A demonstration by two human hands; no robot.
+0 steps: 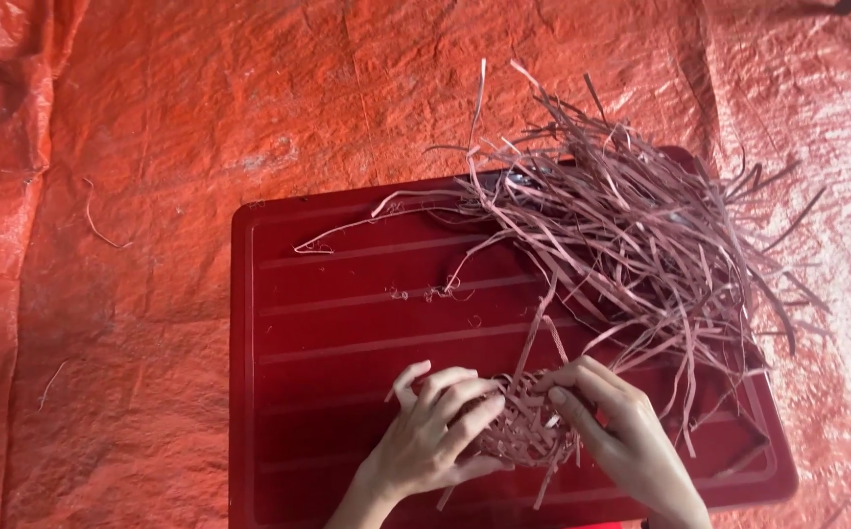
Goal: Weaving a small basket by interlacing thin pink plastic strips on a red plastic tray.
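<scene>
A small woven piece made of thin reddish-brown strips sits near the front of a dark red ribbed tray. My left hand holds its left side with fingers curled over the weave. On the right side my right hand grips it, thumb and fingers pressing the strips. Loose strip ends rise from the woven piece toward the back. A big loose heap of the same strips lies on the tray's far right part, spilling past its edge.
The tray rests on a crinkled orange-red tarp that covers the whole ground. A few stray strips lie on the tarp at the left. Small scraps lie in the tray's middle.
</scene>
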